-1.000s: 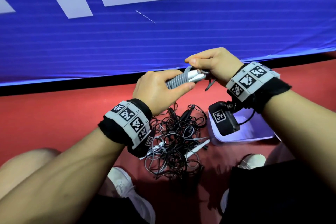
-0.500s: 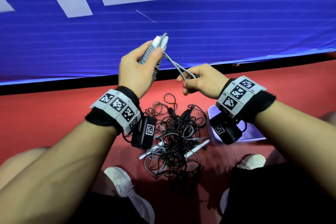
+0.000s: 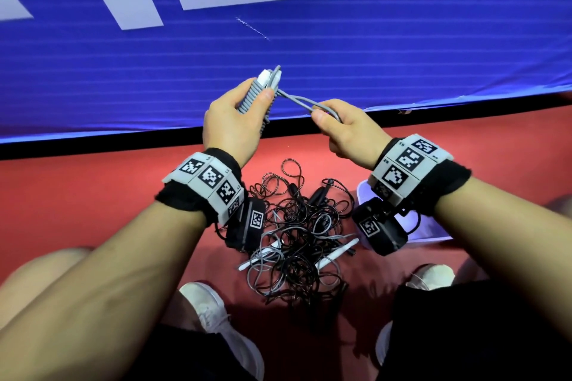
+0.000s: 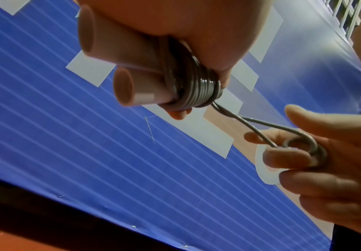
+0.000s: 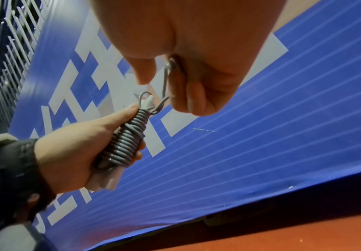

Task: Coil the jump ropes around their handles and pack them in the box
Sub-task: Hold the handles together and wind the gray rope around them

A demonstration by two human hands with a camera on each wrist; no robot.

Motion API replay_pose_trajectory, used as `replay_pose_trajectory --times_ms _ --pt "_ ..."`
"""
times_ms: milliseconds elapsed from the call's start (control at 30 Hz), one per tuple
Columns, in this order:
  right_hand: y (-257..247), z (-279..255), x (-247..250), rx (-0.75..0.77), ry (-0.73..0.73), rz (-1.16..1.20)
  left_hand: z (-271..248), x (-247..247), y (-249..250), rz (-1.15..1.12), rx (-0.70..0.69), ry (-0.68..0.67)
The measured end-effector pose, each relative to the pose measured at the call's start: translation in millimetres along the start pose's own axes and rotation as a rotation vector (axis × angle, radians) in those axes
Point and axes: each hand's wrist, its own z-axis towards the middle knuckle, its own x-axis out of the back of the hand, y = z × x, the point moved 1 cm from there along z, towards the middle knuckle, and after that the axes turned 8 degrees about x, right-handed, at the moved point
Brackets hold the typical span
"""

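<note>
Gripping the coiled grey jump rope bundle on its paired white handles (image 3: pixel 258 99) tilted upright, the left hand (image 3: pixel 230 124) anchors it while the right hand (image 3: pixel 349 133), just right and lower, pinches the doubled grey rope tail (image 3: pixel 301 100).

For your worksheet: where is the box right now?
In the head view, the box sits on the red floor, right of the rope tangle, mostly hidden under the right wrist.

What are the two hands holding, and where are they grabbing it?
One grey jump rope. The left hand grips its two handles around the coiled part; the right hand pinches the rope's leftover loop.
</note>
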Motion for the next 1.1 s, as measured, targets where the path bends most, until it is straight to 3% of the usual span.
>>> replay_pose_trajectory --times_ms 167,300,433,600,733,933,1100 --pt "5.0 1.1 5.9 -0.086 0.141 0.235 8.8 14.1 3.3 -0.059 -0.004 0.115" --pt "7.7 3.5 12.4 -0.055 0.27 0.059 6.4 16.8 5.3 -0.023 0.011 0.084" --pt "4.3 0.0 -2.2 0.038 0.225 -0.19 -3.5 8.4 12.6 -0.048 0.091 -0.087" --pt "4.1 -3.1 -9.1 0.306 0.124 -0.455 -19.0 2.3 23.5 -0.078 0.134 -0.389" --pt "12.9 4.2 -8.4 0.308 0.087 -0.444 -27.1 0.5 28.2 -0.099 0.093 -0.553" --pt "5.9 1.0 -6.3 0.068 0.078 -0.057 -21.8 1.7 30.2 -0.153 0.086 -0.351" --pt "-4.4 -0.4 -5.9 0.073 0.013 -0.203 -19.4 -0.5 24.1 -0.09 0.03 -0.182"
